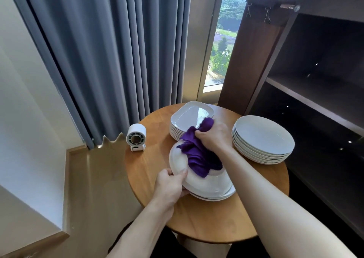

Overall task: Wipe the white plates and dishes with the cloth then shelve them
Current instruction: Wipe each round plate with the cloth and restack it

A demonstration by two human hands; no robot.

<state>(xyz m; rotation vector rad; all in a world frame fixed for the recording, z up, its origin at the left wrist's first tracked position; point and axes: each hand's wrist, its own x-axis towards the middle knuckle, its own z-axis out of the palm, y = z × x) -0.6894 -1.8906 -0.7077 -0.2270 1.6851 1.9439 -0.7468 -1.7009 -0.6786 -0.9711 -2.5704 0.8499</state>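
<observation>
On the round wooden table (206,222) my left hand (169,184) grips the near-left rim of a white dish (208,184), tilted up off a short stack of similar dishes (226,195). My right hand (212,137) holds a bunched purple cloth (197,155) pressed onto the dish's upper part. A stack of white square plates (189,115) stands behind the cloth. A stack of round white plates (262,137) sits at the table's right side.
A dark wooden shelf unit (315,88) with open bare shelves stands right of the table. A small white fan (136,137) sits on the table's left edge. Grey curtains (110,50) and a window (222,41) lie behind.
</observation>
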